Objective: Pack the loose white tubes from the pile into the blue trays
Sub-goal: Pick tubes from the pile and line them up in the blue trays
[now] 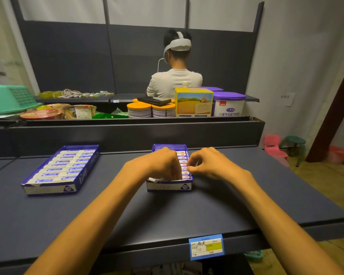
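Step in hand: packing the near blue tray [184, 187], which sits in the middle of the surface [236, 205]; both hands are down in it, settling white tubes [184, 161] into their row.
Left hand [163, 163]: fingers curled down into the tray's front left part; it seems to pinch a tube there, though the fingertips are hidden and I cannot tell for sure.
Right hand [207, 163]: fingers bent, thumb and forefinger pinching the end of a tube at the tray's right edge.
Tubes: rows lie across this tray; the second blue tray [48, 188], well apart to the left, looks full.
Pile: no loose pile shows.
Next move, as I judge it: press the pinched tube flat beside its neighbours, then fill the front gap.
Surface: dark blue shelf board with a price label [206, 246] on its front edge.
Room: tins [151, 110], a yellow box [194, 103] and a green basket [8, 99] on the shelf behind; a person [176, 76] in a headset faces away; a pink stool [274, 145] stands right.
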`<state>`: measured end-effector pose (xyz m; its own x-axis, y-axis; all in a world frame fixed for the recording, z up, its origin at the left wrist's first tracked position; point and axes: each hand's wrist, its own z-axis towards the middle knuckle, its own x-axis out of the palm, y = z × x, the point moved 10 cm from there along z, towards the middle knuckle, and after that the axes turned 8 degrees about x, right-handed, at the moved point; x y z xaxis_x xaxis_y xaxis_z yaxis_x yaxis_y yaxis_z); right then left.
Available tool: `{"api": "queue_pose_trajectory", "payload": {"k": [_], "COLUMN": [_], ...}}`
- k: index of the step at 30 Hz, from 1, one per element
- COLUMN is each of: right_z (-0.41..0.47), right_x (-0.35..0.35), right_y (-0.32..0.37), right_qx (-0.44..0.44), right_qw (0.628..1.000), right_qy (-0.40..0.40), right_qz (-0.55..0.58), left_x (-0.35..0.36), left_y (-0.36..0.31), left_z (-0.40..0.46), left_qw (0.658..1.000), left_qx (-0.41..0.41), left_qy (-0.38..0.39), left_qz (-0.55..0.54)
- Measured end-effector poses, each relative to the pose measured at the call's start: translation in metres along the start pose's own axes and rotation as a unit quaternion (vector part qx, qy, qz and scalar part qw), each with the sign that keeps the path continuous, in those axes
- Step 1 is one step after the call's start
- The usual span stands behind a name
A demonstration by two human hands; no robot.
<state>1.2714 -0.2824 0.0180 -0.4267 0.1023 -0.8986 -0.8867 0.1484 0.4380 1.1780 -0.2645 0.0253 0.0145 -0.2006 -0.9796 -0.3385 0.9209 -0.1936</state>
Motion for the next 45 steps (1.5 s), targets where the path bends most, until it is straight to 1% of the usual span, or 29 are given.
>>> {"api": "queue_pose_trajectory", "payload": {"k": [4, 15, 20, 23, 25, 28, 31, 34, 37, 42, 45], "right_z": [0.0, 0.0, -0.001, -0.003, -0.004, -0.007, -0.01, -0.014, -0.016, -0.026, -0.03], "right_x": [-0.001, -0.002, 0.0, -0.001, -0.003, -0.01, -0.013, -0.007, 0.006, 0.03, 0.047], "right_y": [0.001, 0.002, 0.002, 0.004, 0.006, 0.011, 0.026, 0.05, 0.08, 0.146, 0.189], "right_qx": [0.002, 0.005, 0.007, -0.003, -0.008, -0.009, -0.022, -0.054, -0.088, -0.154, -0.19], "right_qw": [1.0, 1.0, 1.0, 1.0, 0.999, 0.998, 0.997, 0.992, 0.99, 0.98, 0.971], "right_qy": [-0.002, -0.007, -0.003, -0.01, -0.021, -0.043, -0.062, -0.083, -0.081, -0.095, -0.104], "right_qz": [0.0, -0.011, -0.012, -0.026, -0.037, -0.037, -0.048, -0.076, -0.079, -0.082, -0.097], "left_x": [0.002, 0.0, -0.004, -0.013, -0.026, -0.047, -0.053, -0.047, -0.038, -0.038, -0.033], "left_y": [0.0, -0.005, -0.001, 0.007, 0.015, 0.034, 0.059, 0.075, 0.084, 0.095, 0.105], "left_z": [0.0, 0.003, -0.005, -0.015, -0.026, -0.051, -0.083, -0.116, -0.154, -0.223, -0.264], "left_qw": [1.0, 0.999, 0.999, 0.997, 0.991, 0.974, 0.959, 0.951, 0.941, 0.922, 0.913], "left_qx": [0.004, 0.023, 0.027, 0.02, 0.001, -0.047, -0.12, -0.179, -0.231, -0.28, -0.307], "left_qy": [0.022, 0.006, -0.02, -0.062, -0.117, -0.209, -0.253, -0.251, -0.241, -0.238, -0.224], "left_qz": [-0.003, 0.024, -0.005, -0.048, -0.071, -0.069, -0.029, 0.033, 0.055, 0.126, 0.148]}}
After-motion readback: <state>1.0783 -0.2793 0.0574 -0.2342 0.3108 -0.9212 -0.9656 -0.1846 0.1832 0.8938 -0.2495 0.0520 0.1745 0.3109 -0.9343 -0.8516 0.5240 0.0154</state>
